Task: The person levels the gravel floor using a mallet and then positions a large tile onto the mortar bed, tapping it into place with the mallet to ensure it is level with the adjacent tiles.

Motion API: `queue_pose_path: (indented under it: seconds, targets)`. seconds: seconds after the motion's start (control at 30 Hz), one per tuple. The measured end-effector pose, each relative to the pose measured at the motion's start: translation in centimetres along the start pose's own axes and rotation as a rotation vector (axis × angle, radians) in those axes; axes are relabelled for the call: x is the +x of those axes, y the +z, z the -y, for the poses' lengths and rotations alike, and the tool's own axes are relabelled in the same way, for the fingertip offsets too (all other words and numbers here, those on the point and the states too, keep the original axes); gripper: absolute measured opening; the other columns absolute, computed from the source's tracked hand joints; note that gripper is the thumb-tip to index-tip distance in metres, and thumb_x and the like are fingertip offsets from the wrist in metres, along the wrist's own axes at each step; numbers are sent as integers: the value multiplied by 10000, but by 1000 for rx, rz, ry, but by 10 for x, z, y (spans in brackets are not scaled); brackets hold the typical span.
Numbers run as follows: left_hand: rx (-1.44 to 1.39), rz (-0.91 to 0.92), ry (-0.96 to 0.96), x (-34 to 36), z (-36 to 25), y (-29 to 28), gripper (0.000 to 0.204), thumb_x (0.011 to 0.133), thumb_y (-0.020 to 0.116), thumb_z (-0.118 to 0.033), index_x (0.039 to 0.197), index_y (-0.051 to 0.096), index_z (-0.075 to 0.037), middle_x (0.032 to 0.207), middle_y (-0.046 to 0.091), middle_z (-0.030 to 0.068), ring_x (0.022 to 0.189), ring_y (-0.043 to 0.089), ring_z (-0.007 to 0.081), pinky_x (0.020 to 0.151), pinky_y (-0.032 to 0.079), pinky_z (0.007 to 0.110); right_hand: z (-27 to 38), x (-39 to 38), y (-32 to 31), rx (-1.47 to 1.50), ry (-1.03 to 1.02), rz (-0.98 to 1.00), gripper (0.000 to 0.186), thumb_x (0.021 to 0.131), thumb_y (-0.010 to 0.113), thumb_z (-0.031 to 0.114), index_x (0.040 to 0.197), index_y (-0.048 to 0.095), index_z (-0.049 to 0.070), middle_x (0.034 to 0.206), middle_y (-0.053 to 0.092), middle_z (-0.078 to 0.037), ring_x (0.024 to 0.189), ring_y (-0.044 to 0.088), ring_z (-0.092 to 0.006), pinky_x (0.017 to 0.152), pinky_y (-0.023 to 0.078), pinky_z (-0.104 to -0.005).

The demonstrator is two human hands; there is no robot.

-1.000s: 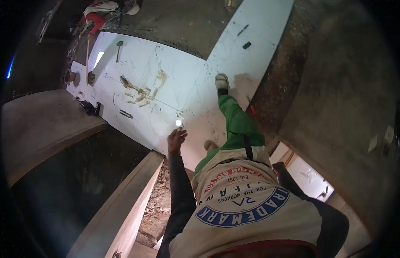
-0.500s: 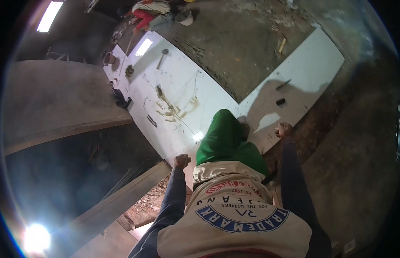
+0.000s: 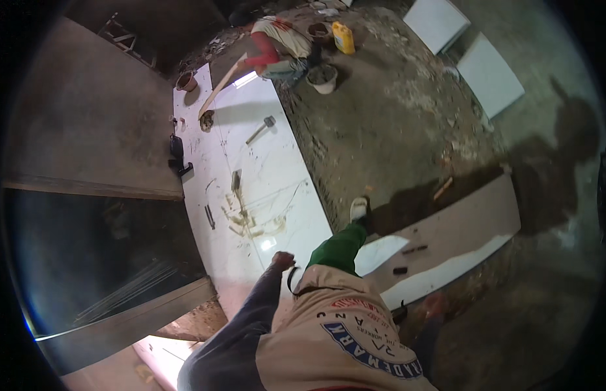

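Note:
My left hand (image 3: 283, 260) hangs above the white tiled floor (image 3: 296, 221), its fingers curled in with nothing visible in them. A thin dark strap loops close beside it at my waist. My right hand (image 3: 436, 305) is out to the right over dark ground, dim and smeared, so its fingers do not show clearly. My green-trousered leg is stretched forward, with the shoe (image 3: 359, 208) on the bare ground beyond the tile edge. Nearest the right hand on the tiles lies a small black block (image 3: 400, 270), with a thin dark tool (image 3: 415, 249) beside it.
A mallet (image 3: 260, 130) and a trowel-like tool (image 3: 236, 179) lie on the tiles near mortar smears. Beyond, a person (image 3: 280, 49) crouches with a long wooden strip (image 3: 221, 86). A bucket (image 3: 322, 78), a yellow jug (image 3: 343, 38) and loose white tiles (image 3: 490, 75) lie farther off.
My view has turned and moved forward, bringing the crouching person, jug and loose tiles into sight. One foot has stepped onto the bare ground. My right hand has dropped into shadow.

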State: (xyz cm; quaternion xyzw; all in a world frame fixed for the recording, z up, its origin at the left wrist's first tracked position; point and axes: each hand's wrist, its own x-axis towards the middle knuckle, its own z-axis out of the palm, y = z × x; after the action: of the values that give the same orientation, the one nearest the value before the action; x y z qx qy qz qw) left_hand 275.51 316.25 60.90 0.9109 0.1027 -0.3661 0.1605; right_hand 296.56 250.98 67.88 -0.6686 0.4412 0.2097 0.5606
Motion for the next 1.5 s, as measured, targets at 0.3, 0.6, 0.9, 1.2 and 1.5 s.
queue_pose_path:
  seconds: [0.3,0.6,0.9,1.2,1.5]
  targets:
    - [-1359,-336,42,223,-104,-348,373,1015,593,-345,988,738,-2,899,768,106,847,736,192,747,557,371,147,71,95,-313,46,22,298,1017,603,410,1003,644,115,801,660,-102,721,645,-253,625,522,-431]
    - [-1401,-569,-218,319,-128,-451,394,997,606,-322,1137,738,22,932,774,146,822,762,199,783,596,392,314,203,205,-597,-12,170,321,1013,601,390,879,645,101,717,640,-143,631,641,-287,552,495,-470]
    - [-279,183,-408,434,-135,-389,444,896,636,-520,963,774,-104,1002,776,125,933,754,287,777,579,454,596,452,292,-566,-45,109,382,1009,600,370,756,646,87,632,619,-184,541,636,-322,479,467,-510]
    - [-826,1,-476,569,-181,-490,359,883,637,-437,994,771,-123,1029,770,138,967,740,335,833,563,496,1066,439,605,-375,-685,560,270,1015,654,282,1094,688,26,835,682,-88,696,642,-180,585,515,-361]
    - [-287,-174,-206,839,-80,-672,333,876,646,-417,1026,772,-148,1030,767,132,990,731,364,868,560,533,1133,498,738,-924,-733,381,406,1030,595,393,1006,688,-1,796,664,-90,663,638,-232,608,517,-392]
